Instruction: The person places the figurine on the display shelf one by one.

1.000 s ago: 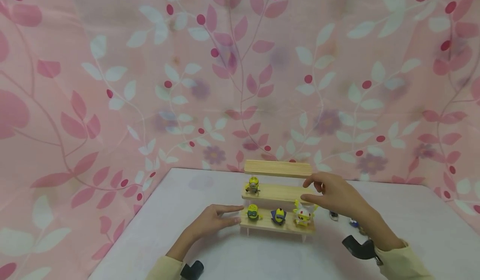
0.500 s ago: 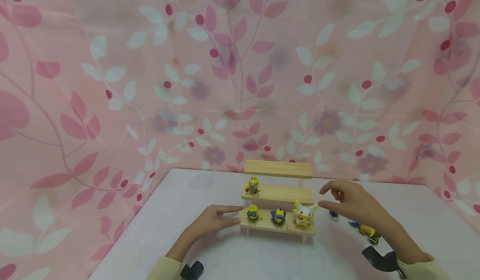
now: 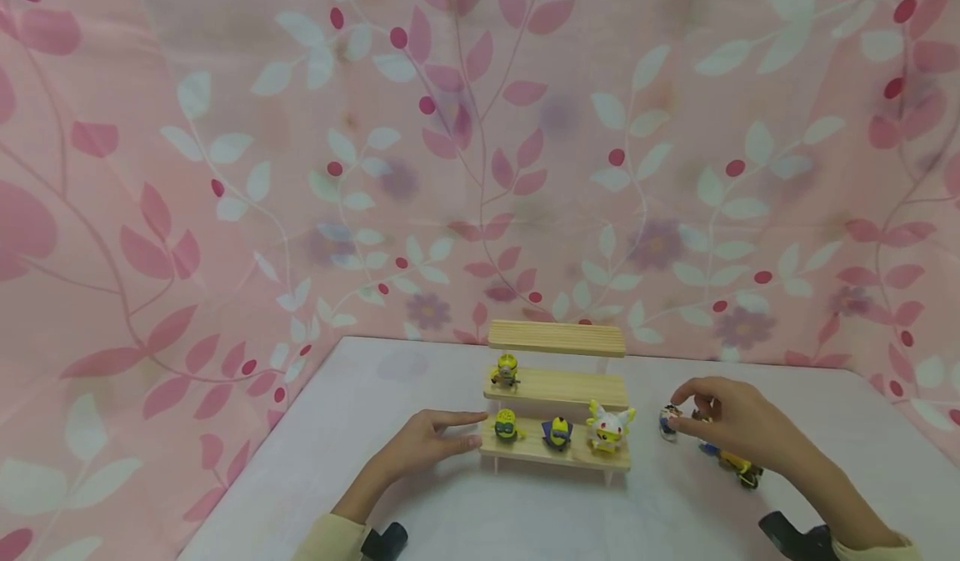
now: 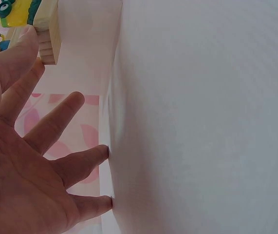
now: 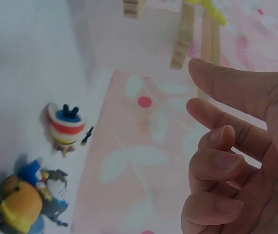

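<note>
Just beside my right hand [image 3: 731, 418] is a small white figurine [image 5: 66, 127] with a red band and a blue patch, on the white tabletop to the right of the shelf. My right thumb and forefinger reach out with a gap between them and grip nothing, while the other three fingers curl loosely toward the palm; in the right wrist view the figurine lies apart from them.

Close by, partly behind that hand in the head view, sits a cluster of toys [image 5: 24, 204] in orange, blue and grey.

My left hand [image 3: 431, 443] has its fingers spread; thumb and forefinger touch the left end of the three-tiered wooden shelf [image 3: 573, 386] at its lowest board, without closing round it.

On that lowest board stand, from left to right, a yellow figure with green goggles [image 3: 506, 426], a yellow figure with a dark blue cape [image 3: 557, 433] and a white-and-yellow eared figure [image 3: 607, 429]. A yellow helmeted figure [image 3: 506, 371] stands at the left of the middle board.

Beyond the white tabletop [image 3: 525, 515] hangs a pink leaf-patterned backdrop [image 3: 480, 177].
</note>
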The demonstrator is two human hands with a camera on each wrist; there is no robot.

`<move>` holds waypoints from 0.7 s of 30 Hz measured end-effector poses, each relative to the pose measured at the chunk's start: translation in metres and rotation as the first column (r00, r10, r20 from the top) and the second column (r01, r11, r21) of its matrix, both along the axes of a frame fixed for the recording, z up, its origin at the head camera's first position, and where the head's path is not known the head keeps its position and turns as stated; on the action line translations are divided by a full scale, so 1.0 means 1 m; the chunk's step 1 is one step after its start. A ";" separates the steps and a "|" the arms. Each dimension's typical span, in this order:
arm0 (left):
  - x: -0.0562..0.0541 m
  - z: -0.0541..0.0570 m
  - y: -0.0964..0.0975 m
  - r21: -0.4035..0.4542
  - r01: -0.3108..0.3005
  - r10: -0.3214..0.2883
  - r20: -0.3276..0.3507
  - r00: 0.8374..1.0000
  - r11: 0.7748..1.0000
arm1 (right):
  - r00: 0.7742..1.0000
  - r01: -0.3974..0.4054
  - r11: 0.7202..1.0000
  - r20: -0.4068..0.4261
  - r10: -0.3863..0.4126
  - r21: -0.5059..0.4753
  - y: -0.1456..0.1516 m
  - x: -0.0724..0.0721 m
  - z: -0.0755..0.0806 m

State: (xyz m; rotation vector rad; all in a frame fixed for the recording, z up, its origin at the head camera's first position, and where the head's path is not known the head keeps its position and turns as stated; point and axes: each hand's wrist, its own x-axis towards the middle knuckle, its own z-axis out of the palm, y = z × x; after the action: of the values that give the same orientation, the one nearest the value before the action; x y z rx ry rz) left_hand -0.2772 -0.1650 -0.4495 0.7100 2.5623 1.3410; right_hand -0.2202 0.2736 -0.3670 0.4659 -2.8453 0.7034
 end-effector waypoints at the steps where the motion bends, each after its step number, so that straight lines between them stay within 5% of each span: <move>1: 0.000 0.000 0.000 -0.001 0.000 0.000 -0.001 1.000 1.000 | 1.000 0.005 1.000 0.006 -0.006 0.008 0.002 0.001 -0.001; 21: 0.000 0.000 0.000 0.009 0.014 -0.014 0.002 1.000 1.000 | 0.984 0.136 0.981 0.093 -0.150 0.138 0.042 0.013 -0.021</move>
State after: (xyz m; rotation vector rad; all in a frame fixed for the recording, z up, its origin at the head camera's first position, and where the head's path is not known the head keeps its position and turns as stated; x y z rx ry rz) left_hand -0.2771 -0.1653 -0.4492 0.7263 2.5466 1.3490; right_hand -0.2073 0.3153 -0.3880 0.2452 -2.9977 0.5319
